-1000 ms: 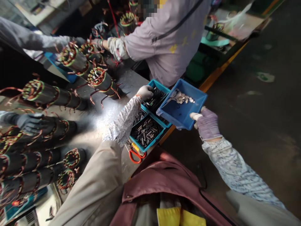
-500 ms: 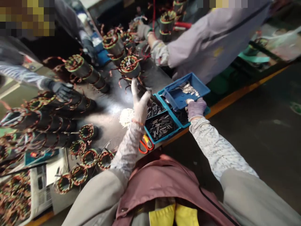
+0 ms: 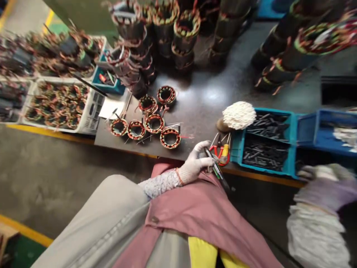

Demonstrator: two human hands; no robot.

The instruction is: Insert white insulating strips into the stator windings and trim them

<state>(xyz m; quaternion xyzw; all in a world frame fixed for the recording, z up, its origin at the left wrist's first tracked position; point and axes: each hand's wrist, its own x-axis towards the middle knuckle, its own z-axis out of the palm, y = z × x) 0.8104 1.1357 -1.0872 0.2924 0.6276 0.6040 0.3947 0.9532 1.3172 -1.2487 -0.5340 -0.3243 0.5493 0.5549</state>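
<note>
My left hand [image 3: 195, 163], in a white glove, is closed at the table edge in front of the apron. Between its thumb and fingers is a slim dark stick [image 3: 215, 167], pointing down to the right; its exact kind I cannot make out. Just beyond lie red-handled pliers [image 3: 221, 150] and a tool with a yellow grip [image 3: 225, 150]. My right hand [image 3: 323, 184], in a purple and white glove, is smeared by motion at the right, beside the front edge of the bins. Whether it touches the blue tray [image 3: 309, 128] cannot be told.
Teal bins [image 3: 292, 149] hold short black pieces. Beside them stands a bundle of white sticks [image 3: 239, 115]. Several copper-wound rings [image 3: 154, 123] lie left of my hand, with stacked wound cores [image 3: 182, 48] behind. A white crate [image 3: 93, 111] full of windings stands at the left.
The view has swung left. My left hand has come back from over the table to its edge and now shows the dark stick. My right hand has moved down from the blue tray's rim.
</note>
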